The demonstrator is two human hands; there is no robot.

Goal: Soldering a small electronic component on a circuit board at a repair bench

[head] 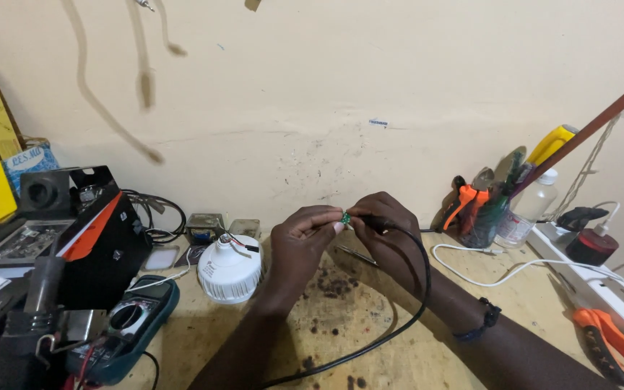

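Both hands meet above the middle of the bench: the left hand (303,232) pinches a tiny green part (345,217) between fingertips, and the right hand (383,230) closes round the end of a black cable (412,303) that touches or nearly touches that part; the contact is too small to judge. One black cable loops from the right hand down across the wrist toward the near edge. One white bulb housing (230,270) sits just left of the left forearm, with thin red and black leads on its top. One teal multimeter (133,322) lies at lower left, beside one black and orange box (95,245). One cup of tools (487,217) stands at the back right, next to one clear plastic bottle (526,209). One white cable (500,273) snakes to one white power strip (601,289) along the right edge, where one pair of orange-handled pliers (608,345) rests. One thin metal probe (355,254) lies on the bench under the hands. The wooden bench (355,339) is pale, scorched and speckled with dark burn marks. Behind it rises a cream wall (370,79), scuffed and stained.
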